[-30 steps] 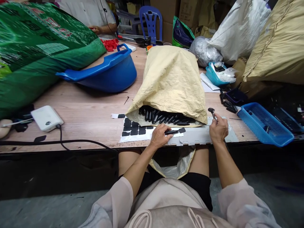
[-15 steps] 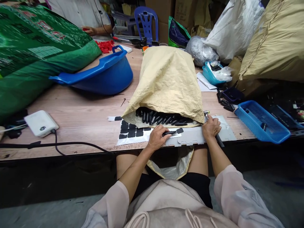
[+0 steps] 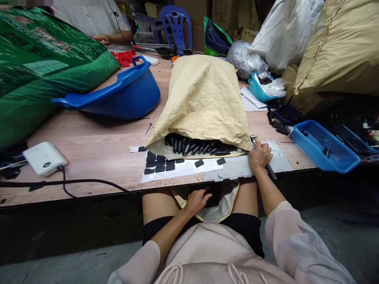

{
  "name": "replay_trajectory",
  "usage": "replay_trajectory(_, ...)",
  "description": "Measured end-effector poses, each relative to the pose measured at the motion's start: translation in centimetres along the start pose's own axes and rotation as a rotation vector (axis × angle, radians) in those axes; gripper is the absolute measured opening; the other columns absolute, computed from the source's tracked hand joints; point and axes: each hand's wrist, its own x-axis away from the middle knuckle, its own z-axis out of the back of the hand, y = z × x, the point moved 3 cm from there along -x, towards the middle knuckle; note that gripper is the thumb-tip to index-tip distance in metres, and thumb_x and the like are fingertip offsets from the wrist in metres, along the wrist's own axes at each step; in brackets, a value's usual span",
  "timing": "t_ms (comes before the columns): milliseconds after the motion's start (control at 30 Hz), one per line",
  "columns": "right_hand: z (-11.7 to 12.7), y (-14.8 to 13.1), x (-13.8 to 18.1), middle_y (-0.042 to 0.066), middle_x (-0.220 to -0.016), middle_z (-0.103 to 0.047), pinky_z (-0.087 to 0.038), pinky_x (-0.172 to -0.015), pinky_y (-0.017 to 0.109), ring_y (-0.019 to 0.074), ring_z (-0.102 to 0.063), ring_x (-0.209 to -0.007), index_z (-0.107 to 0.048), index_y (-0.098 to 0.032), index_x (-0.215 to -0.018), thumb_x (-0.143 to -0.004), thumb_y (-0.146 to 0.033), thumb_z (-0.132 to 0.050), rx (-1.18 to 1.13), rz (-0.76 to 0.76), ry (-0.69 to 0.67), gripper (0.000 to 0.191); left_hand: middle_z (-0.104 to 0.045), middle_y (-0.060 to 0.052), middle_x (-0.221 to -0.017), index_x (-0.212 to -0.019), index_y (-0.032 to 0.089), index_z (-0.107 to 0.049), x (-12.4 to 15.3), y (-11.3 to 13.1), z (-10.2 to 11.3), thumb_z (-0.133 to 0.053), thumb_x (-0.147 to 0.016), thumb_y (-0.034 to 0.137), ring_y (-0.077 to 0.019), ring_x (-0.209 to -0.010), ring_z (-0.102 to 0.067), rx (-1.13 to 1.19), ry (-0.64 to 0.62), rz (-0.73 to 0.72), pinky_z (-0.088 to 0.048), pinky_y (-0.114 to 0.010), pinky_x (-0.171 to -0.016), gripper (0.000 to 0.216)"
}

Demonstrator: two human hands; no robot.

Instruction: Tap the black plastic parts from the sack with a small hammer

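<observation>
A beige woven sack (image 3: 207,94) lies on the wooden table (image 3: 97,138), its mouth towards me and full of small black pieces (image 3: 197,148). In front of it lies a white sheet with several black pads (image 3: 160,165), and two loose pads (image 3: 199,163) sit beside a grey sheet (image 3: 237,169). My right hand (image 3: 259,156) is closed on a black-handled tool (image 3: 271,172) whose metal tip touches the sack's corner. My left hand (image 3: 197,199) is below the table edge, fingers curled over an open bag (image 3: 219,209) between my knees; what it holds is hidden.
A blue basin (image 3: 124,94) and a big green sack (image 3: 44,71) fill the left. A white adapter (image 3: 44,157) with a black cable lies near the front edge. A blue basket (image 3: 322,146) sits at right. Another person's hand (image 3: 103,38) works at the far end.
My left hand left the sheet, where it held a black piece, and dropped below the table to the bag. My right hand lowered the tool flat against the sack's corner.
</observation>
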Motion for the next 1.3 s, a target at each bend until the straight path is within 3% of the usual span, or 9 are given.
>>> replay_trajectory(67, 0.0, 0.0, 0.0, 0.016, -0.116, -0.058, -0.04, -0.084, 0.041, 0.0284, -0.05, -0.105, -0.067, -0.024, -0.14, -0.1, -0.019, -0.045, 0.0, -0.002, -0.005, 0.046, -0.079, -0.008, -0.1, -0.126, 0.027, -0.073, 0.0, 0.4, 0.2, -0.071, -0.093, 0.032, -0.0273, -0.096, -0.076, -0.065, -0.029, -0.014, -0.058, -0.034, -0.08, 0.033)
replay_trajectory(267, -0.3, 0.1, 0.0, 0.016, -0.121, -0.058, -0.037, -0.086, 0.04, 0.0292, -0.049, -0.109, -0.065, -0.023, -0.141, -0.101, -0.02, -0.044, 0.012, -0.006, -0.026, 0.046, -0.072, -0.005, -0.09, -0.111, 0.024, -0.075, 0.0, 7.3, 4.8, -0.054, -0.105, 0.033, -0.0189, -0.082, -0.07, -0.138, 0.079, -0.629, -0.054, -0.028, -0.074, 0.024)
replay_trajectory(433, -0.3, 0.0, 0.1, 0.017, -0.119, -0.058, -0.037, -0.084, 0.04, 0.0292, -0.049, -0.107, -0.067, -0.022, -0.139, -0.1, -0.02, -0.044, 0.001, 0.002, -0.019, 0.045, -0.067, -0.007, -0.107, -0.123, 0.024, -0.069, -6.8, 10.0, 10.3, -0.057, -0.104, 0.03, -0.0204, -0.094, -0.067, -0.168, 0.422, -0.389, -0.052, -0.028, -0.075, 0.024)
replay_trajectory(600, -0.3, 0.0, 0.1, 0.016, -0.117, -0.058, -0.037, -0.084, 0.04, 0.0291, -0.05, -0.106, -0.066, -0.023, -0.139, -0.101, -0.021, -0.041, 0.006, 0.008, -0.013, 0.045, -0.061, -0.009, -0.107, -0.104, 0.021, -0.071, -11.2, 10.7, 11.6, -0.065, -0.098, 0.024, -0.0254, -0.099, -0.06, -0.266, 0.364, -0.339, -0.049, -0.034, -0.077, 0.009)
replay_trajectory(800, -0.3, 0.0, 0.1, 0.016, -0.115, -0.058, -0.037, -0.084, 0.04, 0.029, -0.05, -0.106, -0.067, -0.023, -0.138, -0.102, -0.022, -0.04, 0.006, 0.011, -0.008, 0.045, -0.063, -0.011, -0.103, -0.1, 0.022, -0.067, -8.8, 10.5, 11.5, -0.07, -0.094, 0.024, -0.0293, -0.099, -0.056, -0.242, 0.367, -0.385, -0.045, -0.041, -0.085, 0.007)
replay_trajectory(967, -0.2, -0.2, 0.1, 0.016, -0.12, -0.059, -0.039, -0.087, 0.04, 0.0293, -0.051, -0.11, -0.065, -0.024, -0.141, -0.103, -0.023, -0.039, 0.011, -0.01, -0.034, 0.046, -0.068, -0.007, -0.098, -0.101, 0.023, -0.069, -6.1, 7.0, 11.9, -0.073, -0.093, 0.028, -0.027, -0.097, -0.058, -0.16, 0.394, -0.356, -0.046, -0.039, -0.087, 0.011)
replay_trajectory(1133, 0.9, 0.6, -0.8, 0.014, -0.12, -0.06, -0.043, -0.087, 0.038, 0.0269, -0.055, -0.108, -0.065, -0.027, -0.141, -0.1, -0.019, -0.045, -0.065, -0.081, -0.123, 0.046, -0.07, -0.003, -0.095, -0.097, 0.023, -0.072, -6.3, 4.3, 11.7, -0.077, -0.088, 0.027, -0.0238, -0.095, -0.062, 0.045, 0.377, -0.315, -0.048, -0.037, -0.088, 0.011)
replay_trajectory(1233, 2.8, 1.6, -0.1, 0.013, -0.116, -0.061, -0.046, -0.085, 0.037, 0.0259, -0.059, -0.103, -0.063, -0.025, -0.142, -0.098, -0.02, -0.044, -0.194, -0.177, -0.022, 0.048, -0.07, -0.003, -0.094, -0.098, 0.024, -0.074, -6.6, 4.3, 11.6, -0.078, -0.087, 0.026, -0.0235, -0.096, -0.063, 0.079, 0.381, -0.309, -0.049, -0.037, -0.09, 0.012)
replay_trajectory(1300, 4.4, 1.6, 1.7, 0.013, -0.115, -0.063, -0.048, -0.088, 0.039, 0.0263, -0.061, -0.103, -0.061, -0.022, -0.144, -0.099, -0.024, -0.044, -0.321, -0.109, 0.108, 0.049, -0.069, -0.003, -0.093, -0.099, 0.024, -0.076, -6.6, 4.4, 11.6, -0.078, -0.086, 0.026, -0.0232, -0.095, -0.063, 0.085, 0.383, -0.304, -0.049, -0.037, -0.09, 0.013)
